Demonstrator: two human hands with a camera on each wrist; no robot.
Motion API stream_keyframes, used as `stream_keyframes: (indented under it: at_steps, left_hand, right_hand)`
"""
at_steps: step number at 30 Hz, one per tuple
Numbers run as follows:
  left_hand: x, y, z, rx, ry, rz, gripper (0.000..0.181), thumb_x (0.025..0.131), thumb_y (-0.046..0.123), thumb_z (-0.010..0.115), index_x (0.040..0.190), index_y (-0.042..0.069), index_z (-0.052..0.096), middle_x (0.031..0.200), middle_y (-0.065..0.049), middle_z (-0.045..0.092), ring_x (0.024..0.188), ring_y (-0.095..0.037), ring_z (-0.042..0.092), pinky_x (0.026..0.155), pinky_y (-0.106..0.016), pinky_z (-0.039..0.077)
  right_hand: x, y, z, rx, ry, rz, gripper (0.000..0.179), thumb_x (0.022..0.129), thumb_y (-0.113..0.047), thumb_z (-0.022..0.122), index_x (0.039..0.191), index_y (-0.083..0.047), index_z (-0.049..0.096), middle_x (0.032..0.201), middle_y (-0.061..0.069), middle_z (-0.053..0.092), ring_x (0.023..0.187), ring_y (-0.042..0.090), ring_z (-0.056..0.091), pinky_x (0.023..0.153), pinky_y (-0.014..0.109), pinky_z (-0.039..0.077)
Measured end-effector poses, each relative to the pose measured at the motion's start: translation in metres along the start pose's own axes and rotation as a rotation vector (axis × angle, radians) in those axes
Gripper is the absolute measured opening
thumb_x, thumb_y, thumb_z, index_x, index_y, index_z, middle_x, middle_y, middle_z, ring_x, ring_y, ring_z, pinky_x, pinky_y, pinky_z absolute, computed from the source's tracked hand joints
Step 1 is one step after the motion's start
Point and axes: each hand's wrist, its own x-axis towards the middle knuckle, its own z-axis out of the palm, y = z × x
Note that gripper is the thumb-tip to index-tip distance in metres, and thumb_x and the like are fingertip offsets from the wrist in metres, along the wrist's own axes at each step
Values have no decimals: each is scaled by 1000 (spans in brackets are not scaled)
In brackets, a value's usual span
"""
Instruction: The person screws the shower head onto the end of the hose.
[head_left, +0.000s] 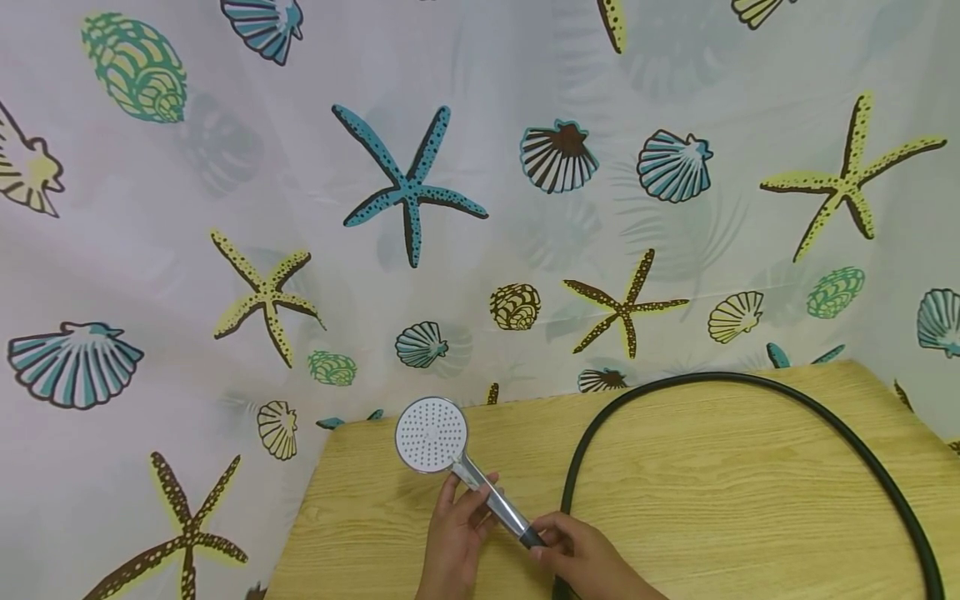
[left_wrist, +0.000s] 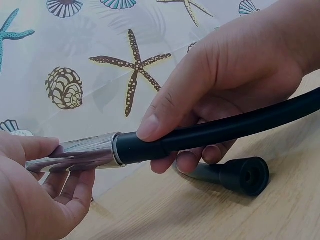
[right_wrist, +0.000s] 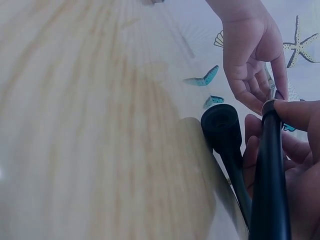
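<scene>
1. Shower head (head_left: 431,435): located above the near-left part of the wooden table (head_left: 712,483), sprayer face toward the head camera, handle slanting down to the right.
2. Left hand (head_left: 459,525): thumb on one side of the chrome handle (left_wrist: 95,150), fingers curled beneath. This grip appears chosen to carry the weight and steady the handle.
3. Right hand (head_left: 581,554): thumb and fingers pinch the black end of the hose (head_left: 712,377) where it meets the handle. Judged purpose: keeping both parts in line, with fine control at the joint. Whether the thread is engaged cannot be told.
4. Hose: arcs widely over the table, probably leaving slack so that it does not pull on the joint.
5. Loose hose end (left_wrist: 245,176): lies near the right hand, its opening unconnected, apparently set aside.
</scene>
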Motion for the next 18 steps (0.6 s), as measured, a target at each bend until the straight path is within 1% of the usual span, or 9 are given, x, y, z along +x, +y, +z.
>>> stream_keyframes:
  at_steps: [5, 12, 18]
  left_hand:
    - [0, 0, 0, -8, 0, 0, 69, 95, 19, 70, 154, 17, 35, 119, 1, 72, 105, -12, 69, 91, -29, 58]
    - [0, 0, 0, -12, 0, 0, 69, 95, 18, 70, 155, 16, 34, 118, 1, 72, 104, -12, 69, 90, -29, 58]
    - [0, 0, 0, -8, -7, 1, 70, 96, 19, 69, 155, 16, 33, 120, 1, 72, 105, -12, 68, 91, -28, 58]
  right_hand:
    - [-1, -1, -1, -3, -1, 15, 34, 101, -30, 61, 129, -10, 62, 109, 6, 65, 96, 16, 61, 85, 33, 55]
    - [-1, 0, -1, 17, -8, 7, 36, 102, -30, 60, 130, -8, 62, 110, 6, 65, 97, 18, 60, 85, 33, 56]
    - [0, 1, -1, 13, -9, 3, 36, 102, -30, 59, 130, -8, 62, 109, 7, 66, 97, 17, 61, 84, 32, 56]
